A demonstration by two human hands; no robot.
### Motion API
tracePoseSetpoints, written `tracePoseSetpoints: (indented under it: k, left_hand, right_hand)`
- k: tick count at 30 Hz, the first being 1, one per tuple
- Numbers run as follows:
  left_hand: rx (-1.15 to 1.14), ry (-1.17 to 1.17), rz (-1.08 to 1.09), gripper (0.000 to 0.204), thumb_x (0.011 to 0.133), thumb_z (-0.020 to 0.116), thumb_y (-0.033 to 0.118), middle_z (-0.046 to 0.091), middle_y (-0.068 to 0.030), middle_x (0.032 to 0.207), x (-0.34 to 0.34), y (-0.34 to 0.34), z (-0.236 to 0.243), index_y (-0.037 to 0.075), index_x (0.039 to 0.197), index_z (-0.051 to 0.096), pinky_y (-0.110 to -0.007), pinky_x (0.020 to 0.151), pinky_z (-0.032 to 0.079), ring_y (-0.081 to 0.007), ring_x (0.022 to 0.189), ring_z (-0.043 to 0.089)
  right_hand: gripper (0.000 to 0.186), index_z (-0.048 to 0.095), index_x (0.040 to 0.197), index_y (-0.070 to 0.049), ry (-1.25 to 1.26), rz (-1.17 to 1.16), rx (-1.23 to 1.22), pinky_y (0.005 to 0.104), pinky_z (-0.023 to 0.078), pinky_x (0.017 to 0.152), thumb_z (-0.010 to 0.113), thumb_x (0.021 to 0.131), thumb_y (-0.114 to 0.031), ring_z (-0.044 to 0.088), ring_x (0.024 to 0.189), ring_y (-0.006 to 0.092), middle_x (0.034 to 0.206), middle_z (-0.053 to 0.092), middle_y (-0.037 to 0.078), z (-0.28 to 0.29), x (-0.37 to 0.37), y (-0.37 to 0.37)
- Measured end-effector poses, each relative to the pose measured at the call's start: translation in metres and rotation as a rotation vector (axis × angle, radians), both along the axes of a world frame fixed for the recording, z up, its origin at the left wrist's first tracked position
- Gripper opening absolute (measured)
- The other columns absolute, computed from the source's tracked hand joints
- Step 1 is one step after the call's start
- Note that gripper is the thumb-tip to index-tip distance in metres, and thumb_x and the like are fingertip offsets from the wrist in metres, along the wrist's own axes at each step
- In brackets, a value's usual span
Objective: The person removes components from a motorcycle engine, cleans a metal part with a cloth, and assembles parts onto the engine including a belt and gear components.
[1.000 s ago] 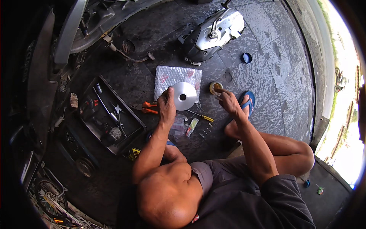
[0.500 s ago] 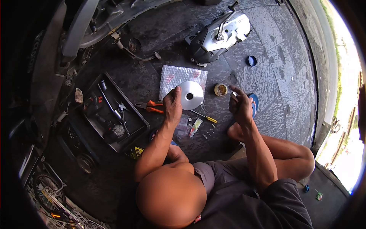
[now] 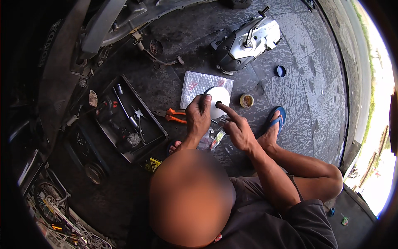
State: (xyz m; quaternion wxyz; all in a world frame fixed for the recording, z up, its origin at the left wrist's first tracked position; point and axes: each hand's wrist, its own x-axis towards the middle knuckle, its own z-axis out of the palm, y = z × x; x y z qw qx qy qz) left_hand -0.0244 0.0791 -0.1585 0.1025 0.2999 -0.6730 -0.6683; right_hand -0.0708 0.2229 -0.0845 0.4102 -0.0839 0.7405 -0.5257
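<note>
Metal disc (image 3: pixel 221 93) with a central bore is being held up at the near right part of the bubble-wrap sheet (image 3: pixel 192 89), which is lying on the floor (image 3: pixel 306 95). The left hand (image 3: pixel 198 118) is pinching the disc's left edge: its thumb is pressing on the visible face, while the other fingers are hiding behind. The right hand (image 3: pixel 240 130) is pointing its index finger at the bore, the tip apparently entering it; the remaining fingers are curling inward, and whether they are gripping anything I cannot tell. The step in hand is looking like fingertip work around that bore, and continuing it would be calling for a steady left pinch and a light, turning right fingertip.

Counting singles: one disc and one sheet are showing. One open jar (image 3: pixel 241 100) of amber stuff is standing right of the sheet, and one dark blue lid (image 3: pixel 280 71) is lying farther right. One engine side cover (image 3: pixel 260 41) is resting beyond it. One pair of orange-handled pliers (image 3: pixel 171 112) is lying by its near left corner; one black tray (image 3: pixel 150 148), holding several tools, is sitting left of it. One small packet (image 3: pixel 217 140) is lying on its near side.
</note>
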Motion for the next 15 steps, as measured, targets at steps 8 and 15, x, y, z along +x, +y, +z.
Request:
tracePoseSetpoints:
  k: [8,15]
  left_hand:
    - [-0.066,-0.030,-0.030,0.041,0.100,0.057,0.039,0.066,-0.0168,0.075,0.003,-0.009,0.001,-0.001,0.093,0.064,-0.039,0.061,0.048,-0.0248,0.066,0.065]
    - [-0.215,0.076,-0.031,0.037,0.099,0.059,0.037,0.065,-0.0172,0.069,-0.002,-0.006,0.001,0.000,0.092,0.064,-0.041,0.057,0.048,-0.0342,0.064,0.067]
  right_hand:
    - [0.062,0.039,0.146,-0.004,-0.165,0.154,0.040,0.0445,0.051,0.067,0.045,0.086,-0.017,0.064,0.072,0.0328,0.079,0.065,0.021,-0.002,-0.014,0.000]
    - [0.062,0.039,0.147,-0.013,-0.070,0.093,0.168,0.0444,0.048,0.054,0.047,0.086,-0.023,0.060,0.058,0.0328,0.073,0.063,0.020,-0.001,-0.005,-0.009]
